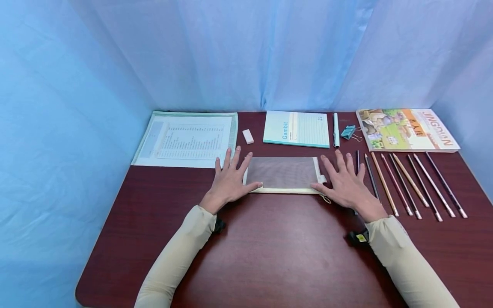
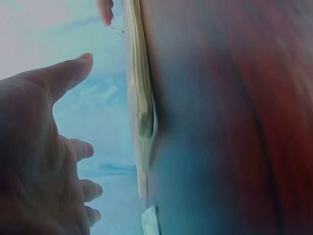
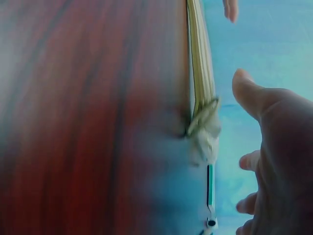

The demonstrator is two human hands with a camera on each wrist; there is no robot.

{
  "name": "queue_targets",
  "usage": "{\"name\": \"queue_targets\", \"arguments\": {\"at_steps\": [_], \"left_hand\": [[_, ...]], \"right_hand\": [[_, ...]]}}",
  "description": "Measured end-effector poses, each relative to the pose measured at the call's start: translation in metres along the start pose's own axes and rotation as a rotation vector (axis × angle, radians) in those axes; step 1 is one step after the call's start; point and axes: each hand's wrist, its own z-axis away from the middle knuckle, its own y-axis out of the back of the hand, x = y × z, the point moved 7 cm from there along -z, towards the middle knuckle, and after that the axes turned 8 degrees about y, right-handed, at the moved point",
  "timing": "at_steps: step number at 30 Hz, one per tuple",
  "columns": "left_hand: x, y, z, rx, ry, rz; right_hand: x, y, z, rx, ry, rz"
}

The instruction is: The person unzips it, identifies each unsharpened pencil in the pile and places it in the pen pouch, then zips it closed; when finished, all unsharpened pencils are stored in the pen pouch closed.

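Observation:
A flat grey mesh pouch [image 1: 283,171] with a cream zipper edge lies on the table between the two hands. Over its left end spreads the left hand [image 1: 229,179], fingers straight and apart. The right hand [image 1: 348,186] is spread likewise at the right end, by the pouch's small zip cord. Both wrist views show a gap between the hand and the pouch: the left hand [image 2: 44,127] stands apart from the zipper edge [image 2: 139,73], and so does the right hand [image 3: 283,142]. Neither hand holds anything. Part of a dark pencil is hidden by the right hand.
Behind the pouch lie a white eraser [image 1: 248,136], a notebook [image 1: 295,129], a pale pen [image 1: 336,130] and a teal binder clip [image 1: 348,132]. A document folder [image 1: 185,139] is at left, a book [image 1: 406,130] at right, with several pencils [image 1: 384,184] before it. Curtains surround the table.

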Motion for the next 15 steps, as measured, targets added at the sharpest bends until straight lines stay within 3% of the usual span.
{"name": "queue_targets", "arguments": {"at_steps": [7,15], "left_hand": [[0.013,-0.010,-0.002,-0.075,-0.012,0.001],[0.020,-0.025,-0.001,-0.199,-0.045,0.046]], "right_hand": [[-0.015,-0.010,-0.002,-0.074,-0.009,-0.003],[-0.022,-0.014,0.000,-0.103,-0.007,0.000]]}}
